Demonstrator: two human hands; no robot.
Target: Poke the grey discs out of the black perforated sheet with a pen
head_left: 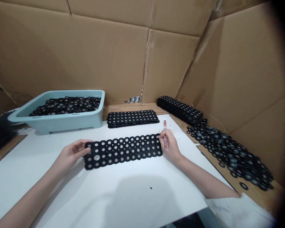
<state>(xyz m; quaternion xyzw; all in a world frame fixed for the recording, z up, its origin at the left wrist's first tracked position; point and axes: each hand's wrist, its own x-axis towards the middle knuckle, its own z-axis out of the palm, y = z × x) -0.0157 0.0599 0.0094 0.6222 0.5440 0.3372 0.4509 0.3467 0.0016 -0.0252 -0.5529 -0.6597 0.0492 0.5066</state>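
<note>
A long black sheet of joined rings (123, 150), with rows of pale round centres, spans the space between my hands above the white table. One spot near its left end looks brighter than the others. My left hand (77, 148) pinches the sheet's left edge between thumb and fingers. At the opposite end, my right hand (169, 144) grips the right edge. A slim clear tool with red inside (165, 126) also sits in that hand, pointing up and away; its exact kind does not show.
Behind the sheet lies a stack of similar black sheets (133, 117). A light blue tub (61, 119) of loose black rings stands at left. Along the right cardboard wall are another sheet stack (179, 109) and a heap of loose rings (230, 155). A tiny black scrap (151, 188) lies in front.
</note>
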